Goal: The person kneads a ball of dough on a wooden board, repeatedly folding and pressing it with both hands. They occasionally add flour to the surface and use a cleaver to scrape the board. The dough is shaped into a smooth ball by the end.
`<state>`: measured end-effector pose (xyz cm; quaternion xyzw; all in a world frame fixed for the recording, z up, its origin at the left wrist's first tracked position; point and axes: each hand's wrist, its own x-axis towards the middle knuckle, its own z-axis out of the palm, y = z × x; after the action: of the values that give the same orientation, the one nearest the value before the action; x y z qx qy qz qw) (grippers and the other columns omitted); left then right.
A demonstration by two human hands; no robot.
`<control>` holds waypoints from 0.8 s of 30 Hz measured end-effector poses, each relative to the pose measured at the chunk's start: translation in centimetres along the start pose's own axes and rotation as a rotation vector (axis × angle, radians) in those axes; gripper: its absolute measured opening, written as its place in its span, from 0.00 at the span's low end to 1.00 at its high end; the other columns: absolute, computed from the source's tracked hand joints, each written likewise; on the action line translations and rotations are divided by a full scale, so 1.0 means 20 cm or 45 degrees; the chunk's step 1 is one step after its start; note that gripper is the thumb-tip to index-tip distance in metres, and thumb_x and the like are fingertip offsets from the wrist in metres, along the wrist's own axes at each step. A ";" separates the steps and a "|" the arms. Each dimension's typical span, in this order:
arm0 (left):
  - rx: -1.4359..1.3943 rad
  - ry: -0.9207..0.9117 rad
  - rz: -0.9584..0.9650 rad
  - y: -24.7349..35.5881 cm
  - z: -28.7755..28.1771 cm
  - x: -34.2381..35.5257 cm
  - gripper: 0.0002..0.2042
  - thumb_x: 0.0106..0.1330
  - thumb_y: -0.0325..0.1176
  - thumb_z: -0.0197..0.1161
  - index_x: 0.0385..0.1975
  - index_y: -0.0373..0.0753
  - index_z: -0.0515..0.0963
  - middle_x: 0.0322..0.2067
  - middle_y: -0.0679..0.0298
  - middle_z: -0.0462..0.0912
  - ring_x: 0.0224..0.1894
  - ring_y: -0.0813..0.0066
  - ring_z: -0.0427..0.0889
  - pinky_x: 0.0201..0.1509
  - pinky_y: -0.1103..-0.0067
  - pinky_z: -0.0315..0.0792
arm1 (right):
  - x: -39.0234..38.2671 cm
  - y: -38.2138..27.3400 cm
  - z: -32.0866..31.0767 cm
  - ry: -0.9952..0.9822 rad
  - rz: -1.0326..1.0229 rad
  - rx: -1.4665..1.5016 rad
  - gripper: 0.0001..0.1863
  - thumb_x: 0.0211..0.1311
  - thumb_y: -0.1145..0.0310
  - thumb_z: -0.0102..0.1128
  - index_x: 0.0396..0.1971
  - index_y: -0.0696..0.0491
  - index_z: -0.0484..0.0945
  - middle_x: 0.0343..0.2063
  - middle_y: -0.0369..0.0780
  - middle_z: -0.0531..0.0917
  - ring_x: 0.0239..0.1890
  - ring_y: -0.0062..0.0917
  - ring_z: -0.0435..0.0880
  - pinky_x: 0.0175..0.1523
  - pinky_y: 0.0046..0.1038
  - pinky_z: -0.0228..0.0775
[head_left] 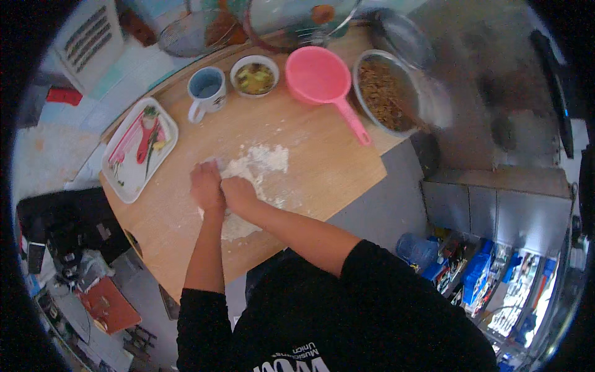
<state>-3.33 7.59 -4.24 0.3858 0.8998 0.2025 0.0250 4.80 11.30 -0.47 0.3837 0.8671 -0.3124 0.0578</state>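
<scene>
The wooden board (331, 162) is showing pale tan, and the flour (269, 158) is spreading creamy white. The plastic dipper (318, 74) is displaying solid pink. The mug (208, 104) is pairing a blue interior with a white outside and dark motif. The tray (128, 186) is looking white; the peeler (144, 150) is glowing red. The filling (379, 90) is appearing brown. The black T-shirt (372, 310) is bearing white lettering (318, 364).

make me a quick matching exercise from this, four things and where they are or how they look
1. mug
2. scoop
3. tray
4. flour

A. pink all over, with a long handle
B. loose on the table, beside the right hand
C. blue inside
D. white, holding a red tool

Pairs: 1-C, 2-A, 3-D, 4-B
</scene>
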 end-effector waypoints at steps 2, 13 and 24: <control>-0.044 -0.034 -0.029 0.07 -0.06 0.02 0.18 0.62 0.45 0.49 0.27 0.34 0.76 0.34 0.53 0.77 0.38 0.59 0.75 0.40 0.67 0.69 | -0.09 0.04 -0.10 -0.094 0.003 0.092 0.08 0.48 0.72 0.49 0.25 0.59 0.77 0.28 0.55 0.78 0.34 0.46 0.79 0.36 0.41 0.71; -0.250 -0.375 -0.447 -0.11 -0.14 0.06 0.27 0.61 0.54 0.46 0.31 0.31 0.77 0.34 0.43 0.78 0.38 0.46 0.77 0.43 0.61 0.69 | 0.27 0.53 -0.12 -0.133 0.273 0.609 0.18 0.47 0.62 0.55 0.33 0.61 0.76 0.35 0.51 0.78 0.38 0.40 0.78 0.42 0.36 0.70; -0.482 -0.255 -0.448 -0.03 -0.32 -0.25 0.18 0.62 0.46 0.49 0.31 0.35 0.77 0.31 0.51 0.78 0.36 0.51 0.75 0.42 0.62 0.66 | -0.39 0.04 -0.24 0.228 -0.592 0.175 0.28 0.41 0.70 0.62 0.47 0.58 0.69 0.46 0.51 0.69 0.47 0.42 0.67 0.52 0.38 0.58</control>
<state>-1.52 1.51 0.91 0.2300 0.8922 0.3203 0.2204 11.50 9.63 5.59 0.2031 0.9104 -0.3402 -0.1188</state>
